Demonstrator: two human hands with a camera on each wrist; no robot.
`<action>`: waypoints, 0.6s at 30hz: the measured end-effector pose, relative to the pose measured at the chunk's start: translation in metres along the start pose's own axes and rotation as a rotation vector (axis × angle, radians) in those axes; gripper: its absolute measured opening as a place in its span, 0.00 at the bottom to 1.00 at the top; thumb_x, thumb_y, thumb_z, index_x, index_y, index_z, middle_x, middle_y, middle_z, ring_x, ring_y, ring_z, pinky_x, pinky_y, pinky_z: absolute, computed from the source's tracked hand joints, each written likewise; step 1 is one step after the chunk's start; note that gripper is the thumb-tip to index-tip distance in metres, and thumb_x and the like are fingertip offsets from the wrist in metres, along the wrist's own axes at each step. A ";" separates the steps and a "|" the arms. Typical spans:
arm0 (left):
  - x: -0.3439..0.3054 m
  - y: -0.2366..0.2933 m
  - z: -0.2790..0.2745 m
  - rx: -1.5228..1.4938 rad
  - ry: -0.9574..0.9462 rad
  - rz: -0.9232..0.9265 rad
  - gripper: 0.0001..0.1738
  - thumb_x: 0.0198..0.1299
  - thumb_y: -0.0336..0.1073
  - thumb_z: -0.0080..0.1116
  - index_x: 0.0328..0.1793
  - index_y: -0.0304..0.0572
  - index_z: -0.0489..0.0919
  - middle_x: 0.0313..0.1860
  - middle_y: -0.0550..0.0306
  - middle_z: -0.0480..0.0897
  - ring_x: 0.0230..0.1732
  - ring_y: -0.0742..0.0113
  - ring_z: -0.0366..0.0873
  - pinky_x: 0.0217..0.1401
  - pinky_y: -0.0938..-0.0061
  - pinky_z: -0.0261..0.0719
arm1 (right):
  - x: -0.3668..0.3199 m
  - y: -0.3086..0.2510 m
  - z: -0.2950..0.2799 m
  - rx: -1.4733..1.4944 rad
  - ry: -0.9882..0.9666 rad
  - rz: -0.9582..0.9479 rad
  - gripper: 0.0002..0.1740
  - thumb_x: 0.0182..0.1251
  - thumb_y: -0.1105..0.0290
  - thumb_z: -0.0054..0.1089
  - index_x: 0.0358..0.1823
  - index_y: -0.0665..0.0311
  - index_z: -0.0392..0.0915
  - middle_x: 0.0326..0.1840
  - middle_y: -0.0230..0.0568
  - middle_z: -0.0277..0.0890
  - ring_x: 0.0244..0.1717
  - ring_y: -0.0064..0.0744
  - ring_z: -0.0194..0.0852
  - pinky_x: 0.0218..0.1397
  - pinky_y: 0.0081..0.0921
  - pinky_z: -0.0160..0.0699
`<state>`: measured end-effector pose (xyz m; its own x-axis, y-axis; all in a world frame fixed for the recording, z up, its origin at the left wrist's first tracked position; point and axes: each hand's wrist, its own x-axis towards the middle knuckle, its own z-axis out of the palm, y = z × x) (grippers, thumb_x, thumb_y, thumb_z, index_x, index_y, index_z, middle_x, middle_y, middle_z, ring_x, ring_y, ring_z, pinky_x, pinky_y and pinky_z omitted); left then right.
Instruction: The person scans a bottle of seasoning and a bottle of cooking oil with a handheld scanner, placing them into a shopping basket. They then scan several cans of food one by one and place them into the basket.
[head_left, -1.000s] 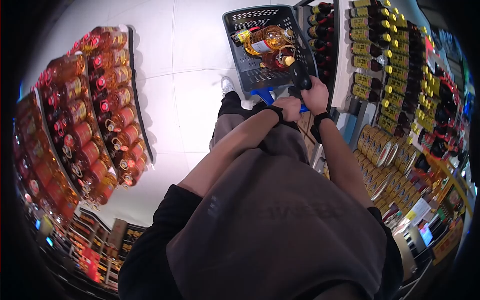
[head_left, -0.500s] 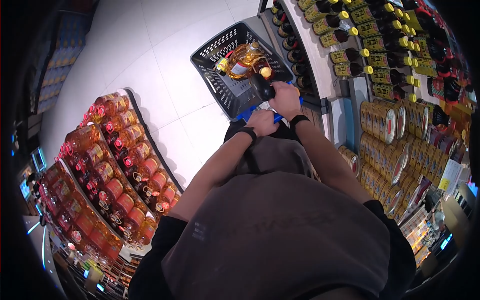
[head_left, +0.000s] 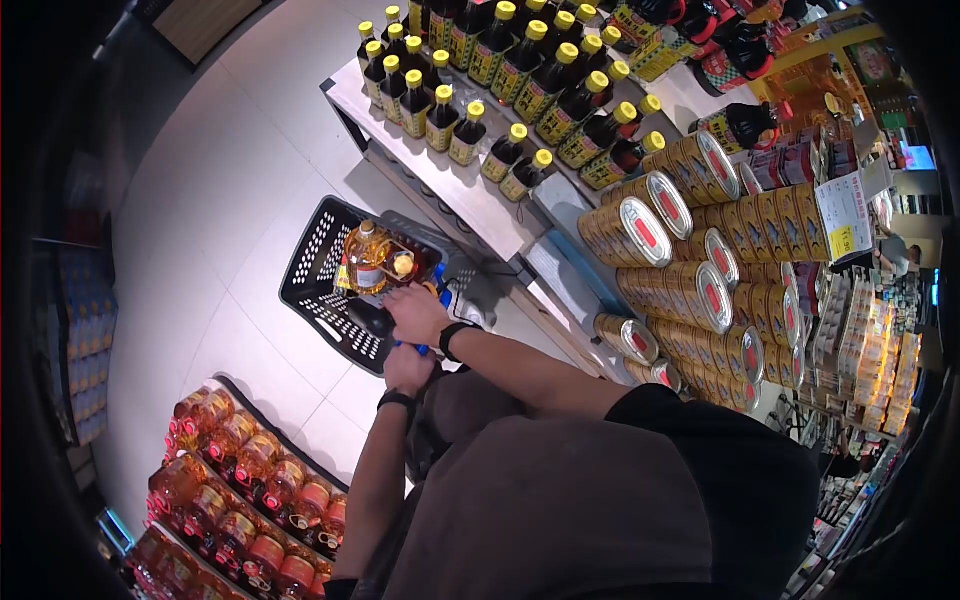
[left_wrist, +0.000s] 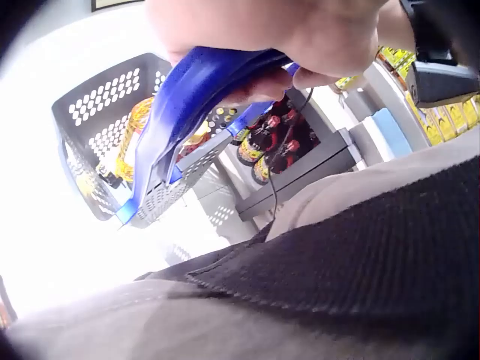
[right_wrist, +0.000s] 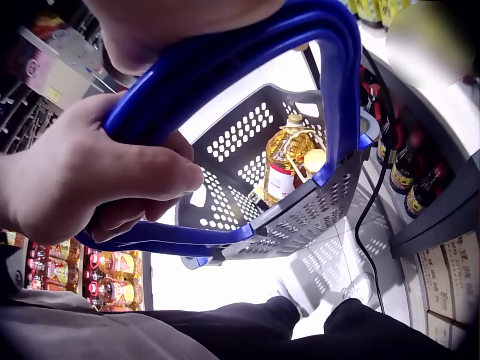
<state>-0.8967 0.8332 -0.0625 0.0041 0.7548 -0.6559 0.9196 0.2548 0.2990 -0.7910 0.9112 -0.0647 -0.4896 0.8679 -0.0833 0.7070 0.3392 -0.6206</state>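
Note:
Both hands grip the blue handle (right_wrist: 225,67) of a dark grey perforated shopping basket (head_left: 335,335). The left hand (head_left: 408,370) is on the near side, with the right hand (head_left: 417,313) just beyond it. A black rounded piece (head_left: 375,319) shows beside the right hand's fingers. In the basket lie a large bottle of golden oil (head_left: 367,255), a bottle with a pale yellow cap (head_left: 403,264) and a small yellow-labelled item (head_left: 342,278). From the right wrist view, the oil bottle (right_wrist: 281,161) leans near the basket's far corner.
Dark sauce bottles with yellow caps (head_left: 465,130) line a shelf at the basket's right. Stacked gold tins (head_left: 670,290) stand on the right. Red-capped oil bottles (head_left: 255,480) fill a display at lower left. Pale floor tiles (head_left: 235,240) extend ahead and left. A black cord (right_wrist: 364,232) hangs beside the basket.
The basket and both hands have shifted left and lower in the view as the body turned right. The yellow-capped bottle shelf now lies ahead. Both hands keep their grip on the handle.

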 end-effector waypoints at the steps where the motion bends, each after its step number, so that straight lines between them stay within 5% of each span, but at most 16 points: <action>1: 0.000 0.001 -0.002 0.020 0.018 -0.010 0.24 0.56 0.51 0.65 0.40 0.33 0.87 0.39 0.35 0.87 0.44 0.38 0.86 0.51 0.53 0.85 | 0.002 0.002 -0.002 0.001 0.006 -0.008 0.20 0.45 0.67 0.67 0.43 0.62 0.81 0.44 0.42 0.83 0.53 0.41 0.80 0.60 0.36 0.70; 13: -0.001 -0.014 -0.006 0.074 0.155 0.017 0.21 0.52 0.53 0.69 0.37 0.41 0.88 0.34 0.43 0.88 0.38 0.43 0.87 0.44 0.55 0.87 | 0.005 0.001 -0.002 -0.097 -0.210 -0.105 0.20 0.48 0.68 0.63 0.45 0.64 0.81 0.44 0.45 0.82 0.53 0.44 0.80 0.60 0.38 0.70; 16: 0.002 -0.024 -0.005 0.051 0.246 0.077 0.21 0.52 0.56 0.69 0.37 0.46 0.88 0.30 0.46 0.87 0.34 0.45 0.87 0.41 0.55 0.86 | 0.015 0.000 0.002 -0.075 -0.248 -0.031 0.19 0.46 0.64 0.64 0.41 0.64 0.83 0.43 0.48 0.84 0.50 0.48 0.82 0.58 0.43 0.74; 18: 0.003 -0.033 -0.011 0.016 0.144 0.071 0.22 0.54 0.58 0.67 0.38 0.48 0.88 0.32 0.46 0.88 0.36 0.46 0.87 0.42 0.55 0.85 | 0.024 -0.006 0.004 -0.069 -0.286 -0.025 0.18 0.43 0.62 0.66 0.37 0.63 0.84 0.40 0.50 0.85 0.45 0.52 0.85 0.53 0.47 0.78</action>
<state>-0.9316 0.8336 -0.0673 0.0143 0.8497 -0.5270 0.9250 0.1889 0.3297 -0.8093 0.9288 -0.0655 -0.6245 0.7245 -0.2916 0.7210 0.3914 -0.5718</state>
